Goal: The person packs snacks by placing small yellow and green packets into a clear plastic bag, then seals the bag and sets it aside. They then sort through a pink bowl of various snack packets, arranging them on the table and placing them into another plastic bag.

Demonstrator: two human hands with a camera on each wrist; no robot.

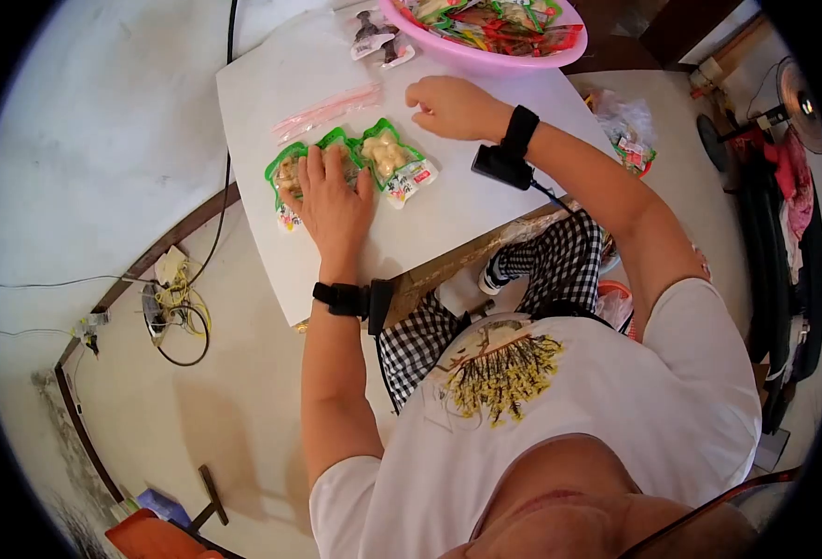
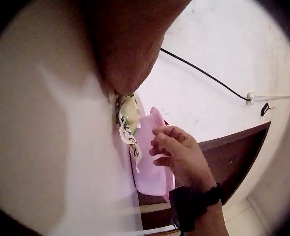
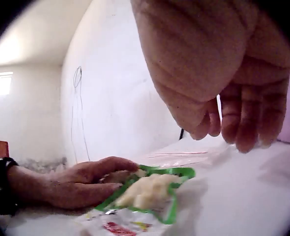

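Note:
Three green-edged clear snack packets lie in a row on the white tabletop. My left hand (image 1: pixel 334 207) rests on the left and middle ones with its fingers spread. The right-hand snack packet (image 1: pixel 388 160) holds pale, lumpy food and has a printed white lower end. Its printed end also shows in the left wrist view. My right hand (image 1: pixel 458 107) is over the table to the right of the packets, fingers loosely bent and holding nothing. In the right wrist view those fingers (image 3: pixel 246 120) hang down above the tabletop.
Beyond the packets lies a clear plastic bag (image 1: pixel 327 110) with a pink strip. A pink basin (image 1: pixel 486 58) full of colourful packets stands at the back right. Beside it are small packets with dark contents (image 1: pixel 376 39). The white table (image 1: pixel 271 270) borders a wall on the left.

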